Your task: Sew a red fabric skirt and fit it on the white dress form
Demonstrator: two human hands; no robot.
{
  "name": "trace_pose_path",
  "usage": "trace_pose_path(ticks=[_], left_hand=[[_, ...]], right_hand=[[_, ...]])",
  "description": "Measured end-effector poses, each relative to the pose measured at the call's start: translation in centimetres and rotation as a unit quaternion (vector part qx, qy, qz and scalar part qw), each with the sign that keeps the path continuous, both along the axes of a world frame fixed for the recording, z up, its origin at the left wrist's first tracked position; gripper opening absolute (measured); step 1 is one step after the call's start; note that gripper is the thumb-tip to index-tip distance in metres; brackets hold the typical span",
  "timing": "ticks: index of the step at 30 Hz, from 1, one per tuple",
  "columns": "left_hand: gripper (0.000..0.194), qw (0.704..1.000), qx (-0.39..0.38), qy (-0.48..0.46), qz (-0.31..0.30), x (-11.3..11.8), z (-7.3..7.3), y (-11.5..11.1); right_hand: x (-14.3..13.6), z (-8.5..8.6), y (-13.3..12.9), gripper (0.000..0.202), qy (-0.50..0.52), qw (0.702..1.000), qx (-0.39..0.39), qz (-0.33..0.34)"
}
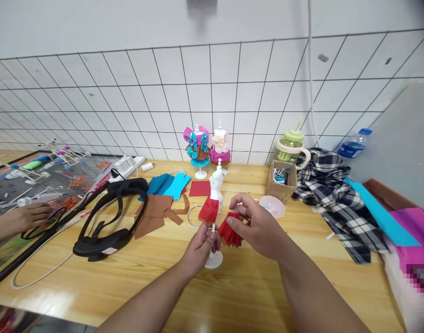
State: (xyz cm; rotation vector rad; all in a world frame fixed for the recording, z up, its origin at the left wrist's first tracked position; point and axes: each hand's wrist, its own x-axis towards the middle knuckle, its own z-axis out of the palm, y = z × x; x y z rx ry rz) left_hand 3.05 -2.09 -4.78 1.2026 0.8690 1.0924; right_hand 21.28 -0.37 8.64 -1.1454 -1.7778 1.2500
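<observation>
A small white dress-form mannequin (216,186) stands in front of me on a round white base (214,260). Red crepe paper (208,210) covers the left side of its hips. My left hand (201,247) is closed around the stand's thin pole, just under that red piece. To the right of the mannequin, my right hand (253,226) pinches a pleated red crepe paper piece (230,231) between thumb and fingers. This piece fans out downward and appears apart from the mannequin's body.
Behind stand two dressed mannequins (198,150). Brown paper (152,210), blue paper (166,185) and a black headset (108,240) lie left. A cardboard box (281,182), pink dish (272,206) and checked cloth (323,185) are right. Another person's hand (34,216) is far left.
</observation>
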Motion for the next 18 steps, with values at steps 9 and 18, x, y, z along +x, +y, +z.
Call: trace_pose_path(ticks=[9, 18], left_hand=[[0.036, 0.996, 0.034, 0.072, -0.028, -0.2, -1.0, 0.4], [0.032, 0.996, 0.041, 0.071, -0.041, -0.2, -0.9, 0.7]], right_hand=[[1.0, -1.2, 1.0, 0.013, 0.024, 0.999, -0.01, 0.019], [0.3, -2.0, 1.5, 0.015, 0.052, 0.996, 0.021, -0.071]])
